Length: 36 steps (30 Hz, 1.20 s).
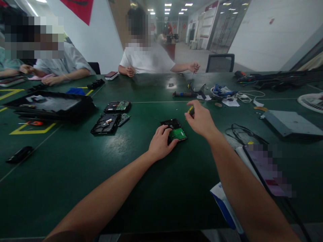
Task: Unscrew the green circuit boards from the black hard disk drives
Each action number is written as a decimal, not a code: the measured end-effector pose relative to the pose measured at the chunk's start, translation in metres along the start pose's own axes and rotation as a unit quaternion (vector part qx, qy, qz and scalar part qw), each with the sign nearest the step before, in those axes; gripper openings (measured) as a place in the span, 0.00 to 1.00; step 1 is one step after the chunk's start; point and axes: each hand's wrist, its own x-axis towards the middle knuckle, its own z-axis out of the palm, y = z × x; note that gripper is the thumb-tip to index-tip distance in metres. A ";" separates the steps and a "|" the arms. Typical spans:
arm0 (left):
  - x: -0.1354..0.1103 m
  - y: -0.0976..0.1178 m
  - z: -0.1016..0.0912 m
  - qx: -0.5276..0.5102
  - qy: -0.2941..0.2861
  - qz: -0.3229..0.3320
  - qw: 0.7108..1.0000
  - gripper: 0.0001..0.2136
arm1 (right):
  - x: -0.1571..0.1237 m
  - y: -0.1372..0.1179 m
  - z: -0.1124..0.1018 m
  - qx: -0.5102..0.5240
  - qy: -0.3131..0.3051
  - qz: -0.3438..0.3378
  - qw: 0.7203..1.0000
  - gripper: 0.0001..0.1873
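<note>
A black hard drive (174, 129) with a green circuit board on top lies on the dark green table (141, 188) in front of me. My left hand (160, 144) rests on its near left corner, fingers curled against the casing. My right hand (199, 118) hovers just right of the drive, closed round a small screwdriver (190, 110) with a yellow and black handle that sticks out above the fingers.
Two more opened drives (111, 117) lie to the left, beside a black tray (50, 106). Tools and cables (222, 92) sit further back. A grey flat box (290, 122), a cable and papers lie at right. Two people sit across the table.
</note>
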 end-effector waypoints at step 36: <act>0.000 -0.001 0.001 -0.005 0.004 0.005 1.000 0.23 | 0.001 -0.013 -0.003 0.276 -0.066 0.114 0.952 0.16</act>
